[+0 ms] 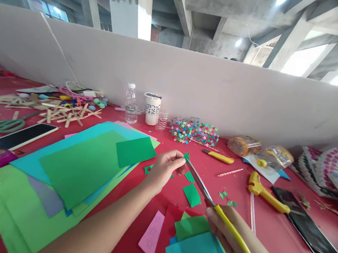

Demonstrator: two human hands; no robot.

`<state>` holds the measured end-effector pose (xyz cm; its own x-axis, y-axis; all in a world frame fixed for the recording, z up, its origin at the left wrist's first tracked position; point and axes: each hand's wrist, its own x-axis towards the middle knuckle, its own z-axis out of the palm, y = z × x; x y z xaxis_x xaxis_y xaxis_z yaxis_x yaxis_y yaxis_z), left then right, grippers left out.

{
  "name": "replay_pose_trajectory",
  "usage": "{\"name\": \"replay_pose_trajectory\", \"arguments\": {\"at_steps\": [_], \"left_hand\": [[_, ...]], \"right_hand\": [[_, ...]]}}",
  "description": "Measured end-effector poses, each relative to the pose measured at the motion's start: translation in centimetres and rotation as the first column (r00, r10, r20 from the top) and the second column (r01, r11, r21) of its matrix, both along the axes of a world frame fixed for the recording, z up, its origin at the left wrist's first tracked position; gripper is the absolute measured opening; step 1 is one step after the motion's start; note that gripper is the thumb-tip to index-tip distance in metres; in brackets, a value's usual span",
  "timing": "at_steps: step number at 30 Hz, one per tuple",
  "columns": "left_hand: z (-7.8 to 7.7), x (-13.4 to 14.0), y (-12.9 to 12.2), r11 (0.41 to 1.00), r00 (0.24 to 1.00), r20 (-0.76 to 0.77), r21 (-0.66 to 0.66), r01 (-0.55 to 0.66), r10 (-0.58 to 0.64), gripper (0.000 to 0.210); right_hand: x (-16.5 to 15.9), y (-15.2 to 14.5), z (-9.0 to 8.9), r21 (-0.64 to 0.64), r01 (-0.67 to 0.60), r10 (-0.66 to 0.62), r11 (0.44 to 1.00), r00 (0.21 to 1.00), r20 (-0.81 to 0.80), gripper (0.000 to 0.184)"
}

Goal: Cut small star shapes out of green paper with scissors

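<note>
My left hand (168,167) pinches a small green paper piece (187,156) between thumb and fingertips. In my right hand (225,226) is a pair of scissors (233,235) with yellow handles, its blades reaching up to that piece. Below the blades lie green paper scraps (192,195) on the red table. Small green paper stars (223,194) rest right of the scissors. Left of my left hand, a dark green sheet (136,151) tops a spread of green and blue paper. Smaller blue and green sheets (196,251) and a pink strip (152,234) with drawn stars lie nearest me.
Beyond my hands stand a water bottle (131,104), a paper cup (152,109) and a heap of coloured stars (194,132). A yellow cutter (217,156) and a yellow glue gun (267,192) lie right. Wooden sticks (69,114), green-handled scissors (6,125) and a phone (20,136) are left.
</note>
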<state>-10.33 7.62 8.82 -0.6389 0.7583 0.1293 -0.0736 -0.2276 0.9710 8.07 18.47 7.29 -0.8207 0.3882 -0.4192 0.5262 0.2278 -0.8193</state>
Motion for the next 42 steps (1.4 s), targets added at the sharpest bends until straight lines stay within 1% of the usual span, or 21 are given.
{"name": "replay_pose_trajectory", "arguments": {"at_steps": [6,9,12,15,18,22,26,32,38,42], "left_hand": [[0.0,0.1,0.0,1.000,1.000,0.030,0.008,-0.007,0.007,0.013],[0.1,0.0,-0.1,1.000,1.000,0.012,-0.002,-0.005,0.005,0.014],[0.2,-0.2,-0.2,1.000,0.999,-0.012,-0.005,-0.030,0.030,0.013],[0.3,-0.1,-0.1,0.999,0.999,0.015,0.008,-0.034,0.034,0.012],[0.3,0.3,0.0,0.999,0.999,0.037,0.022,-0.023,0.022,0.013],[0.3,0.9,0.1,0.999,0.999,0.034,0.040,-0.007,0.005,0.013],[0.0,1.2,0.3,0.999,0.999,0.032,0.044,-0.022,0.021,0.014],[-0.4,1.7,0.5,0.997,0.996,0.072,0.053,-0.058,0.055,0.015],[-0.5,2.0,0.6,0.997,0.985,0.170,0.056,-0.050,0.040,0.016],[-0.5,2.0,0.6,0.997,0.978,0.207,0.066,-0.051,0.037,0.017]], "right_hand": [[-0.1,-0.2,0.4,-0.004,0.008,-0.008,1.000,1.000,0.006,0.048],[0.0,-0.1,0.3,-0.008,0.006,-0.006,1.000,1.000,0.010,0.050],[0.1,0.1,0.0,-0.014,0.005,-0.004,1.000,1.000,0.011,0.050],[0.2,0.1,-0.2,-0.016,-0.006,0.006,1.000,1.000,-0.017,0.051],[0.4,-0.1,0.1,-0.007,0.002,-0.003,1.000,0.999,-0.036,0.052],[0.6,-0.3,0.5,0.010,0.000,0.000,1.000,0.999,-0.038,0.057],[0.7,-0.3,0.4,-0.004,-0.006,0.006,1.000,0.997,-0.076,0.062],[0.7,-0.7,0.1,-0.027,0.011,-0.013,1.000,0.996,-0.083,0.058],[0.6,-0.9,-0.1,-0.033,0.003,-0.005,0.999,0.998,-0.067,0.060],[0.7,-0.8,-0.1,-0.010,-0.016,0.015,1.000,0.995,-0.094,0.059]]}}
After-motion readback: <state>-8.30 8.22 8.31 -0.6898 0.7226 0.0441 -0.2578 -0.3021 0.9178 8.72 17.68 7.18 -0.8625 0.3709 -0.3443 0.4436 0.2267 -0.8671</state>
